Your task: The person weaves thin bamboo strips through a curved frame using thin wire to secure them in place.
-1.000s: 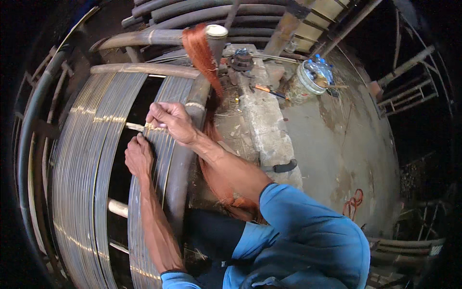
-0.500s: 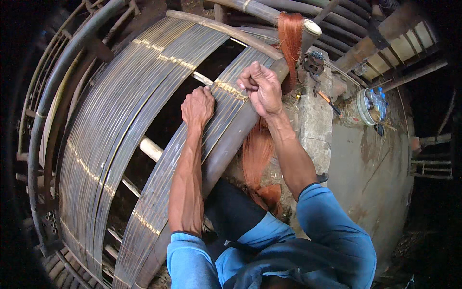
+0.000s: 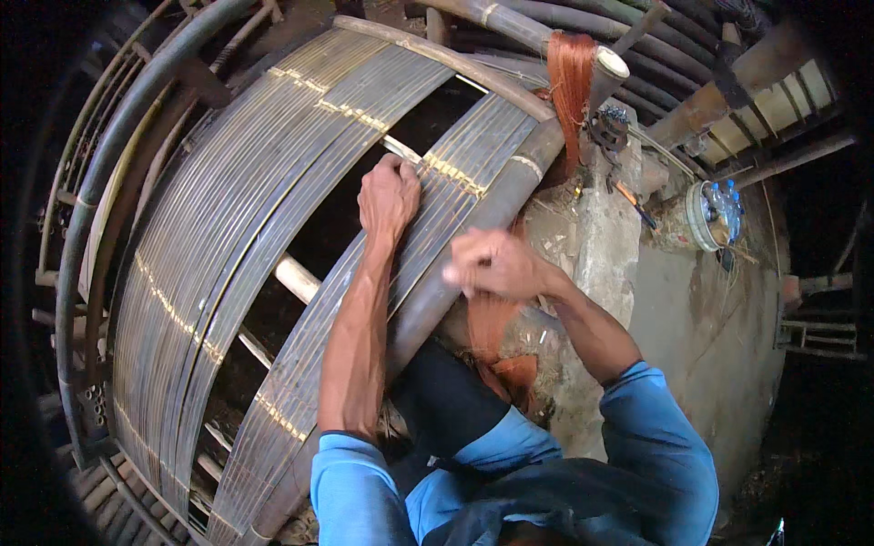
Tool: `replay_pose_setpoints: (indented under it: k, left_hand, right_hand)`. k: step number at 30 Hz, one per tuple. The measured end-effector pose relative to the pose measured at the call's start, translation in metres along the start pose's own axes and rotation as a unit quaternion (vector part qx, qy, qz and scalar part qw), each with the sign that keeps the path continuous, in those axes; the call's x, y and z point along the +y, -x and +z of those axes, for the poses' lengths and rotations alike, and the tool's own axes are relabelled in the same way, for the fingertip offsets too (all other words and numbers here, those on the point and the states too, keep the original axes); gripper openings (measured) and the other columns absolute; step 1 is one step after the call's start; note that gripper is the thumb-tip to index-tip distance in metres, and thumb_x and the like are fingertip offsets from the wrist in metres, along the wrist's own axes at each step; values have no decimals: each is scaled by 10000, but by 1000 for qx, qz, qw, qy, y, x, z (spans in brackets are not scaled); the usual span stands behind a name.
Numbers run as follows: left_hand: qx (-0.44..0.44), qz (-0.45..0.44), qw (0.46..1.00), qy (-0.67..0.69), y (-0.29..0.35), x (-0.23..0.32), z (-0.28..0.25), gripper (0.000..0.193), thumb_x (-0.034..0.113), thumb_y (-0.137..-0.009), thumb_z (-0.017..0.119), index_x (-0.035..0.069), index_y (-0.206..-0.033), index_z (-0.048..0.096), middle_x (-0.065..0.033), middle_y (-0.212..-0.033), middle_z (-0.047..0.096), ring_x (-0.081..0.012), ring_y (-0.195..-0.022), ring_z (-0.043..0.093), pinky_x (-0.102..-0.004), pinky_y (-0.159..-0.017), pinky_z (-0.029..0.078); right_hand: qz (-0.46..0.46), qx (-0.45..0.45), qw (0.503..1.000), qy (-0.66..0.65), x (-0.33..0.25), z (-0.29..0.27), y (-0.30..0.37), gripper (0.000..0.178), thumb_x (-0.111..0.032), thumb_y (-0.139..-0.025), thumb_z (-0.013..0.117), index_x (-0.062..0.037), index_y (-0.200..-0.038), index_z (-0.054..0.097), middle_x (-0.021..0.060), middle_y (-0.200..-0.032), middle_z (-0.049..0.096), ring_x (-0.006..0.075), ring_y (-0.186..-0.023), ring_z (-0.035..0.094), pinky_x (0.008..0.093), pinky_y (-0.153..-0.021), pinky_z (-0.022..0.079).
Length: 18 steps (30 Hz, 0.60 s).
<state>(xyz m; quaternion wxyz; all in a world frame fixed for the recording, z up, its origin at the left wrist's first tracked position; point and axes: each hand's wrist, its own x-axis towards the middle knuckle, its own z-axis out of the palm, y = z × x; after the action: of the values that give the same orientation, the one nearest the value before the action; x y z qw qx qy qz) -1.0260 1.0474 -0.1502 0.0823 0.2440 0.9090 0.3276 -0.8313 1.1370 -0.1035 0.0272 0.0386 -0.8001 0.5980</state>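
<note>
A curved panel of thin dark strips (image 3: 218, 209), bound across with pale yellow lashings, spreads over the left and middle. Beyond a dark gap on its right lies a narrower band of strips (image 3: 423, 218), resting along a thick bamboo pole (image 3: 428, 300). My left hand (image 3: 390, 196) is closed at the gap-side edge of this band, close to a yellow lashing (image 3: 455, 175). What its fingers grip is hidden. Above the pole, to the right of the band, hangs my right hand (image 3: 496, 264), smeared by motion; its fingers cannot be made out clearly.
Reddish-brown fibre bundles hang over a pole end (image 3: 571, 77) and lie beside my knee (image 3: 510, 373). A concrete ledge (image 3: 605, 246) carries an orange-handled tool (image 3: 628, 193). Right of it stands a bucket (image 3: 699, 217) with plastic bottles. Bamboo rails (image 3: 77, 237) border the left.
My right hand has dropped down from beside the lashing toward me, over the thick pole. My left hand stays closed at the band's edge. The whole view has shifted slightly.
</note>
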Motion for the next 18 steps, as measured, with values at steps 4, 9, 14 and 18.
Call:
replay_pose_setpoints:
  k: [4, 9, 14, 18]
  left_hand:
    - [156, 142, 977, 11, 7, -42, -36, 167, 180, -820, 700, 38, -867, 627, -175, -864, 658, -376, -814, 653, -498, -728, 517]
    - [92, 106, 984, -107, 38, -128, -131, 167, 74, -764, 666, 35, -869, 542, -187, -857, 590, -413, -782, 598, -494, -680, 479]
    - [92, 121, 965, -216, 136, -211, -224, 154, 72, -808, 651, 19, -931, 576, -192, -903, 565, -427, -845, 562, -487, -744, 462]
    - [144, 112, 942, -280, 176, -278, -242, 259, 130, -814, 719, 47, -1043, 630, -181, -1001, 620, -405, -924, 617, -486, -785, 499]
  right_hand:
    - [-1, -76, 994, 79, 8, 0, 21, 471, -375, -925, 739, -28, -619, 652, 80, -787, 676, 233, -727, 659, 375, -718, 506]
    - [-70, 174, 969, 161, 12, -5, 7, 283, -214, -882, 788, -36, -688, 683, 56, -846, 678, 184, -801, 648, 337, -721, 501]
    - [-141, 216, 938, 230, 31, -18, -70, 314, -307, -882, 769, -62, -1060, 685, 134, -995, 640, 271, -956, 636, 390, -869, 516]
    - [-96, 192, 946, 242, 49, 0, -133, 525, -403, -836, 763, -37, -1193, 641, 188, -1196, 581, 364, -1199, 522, 473, -1047, 425]
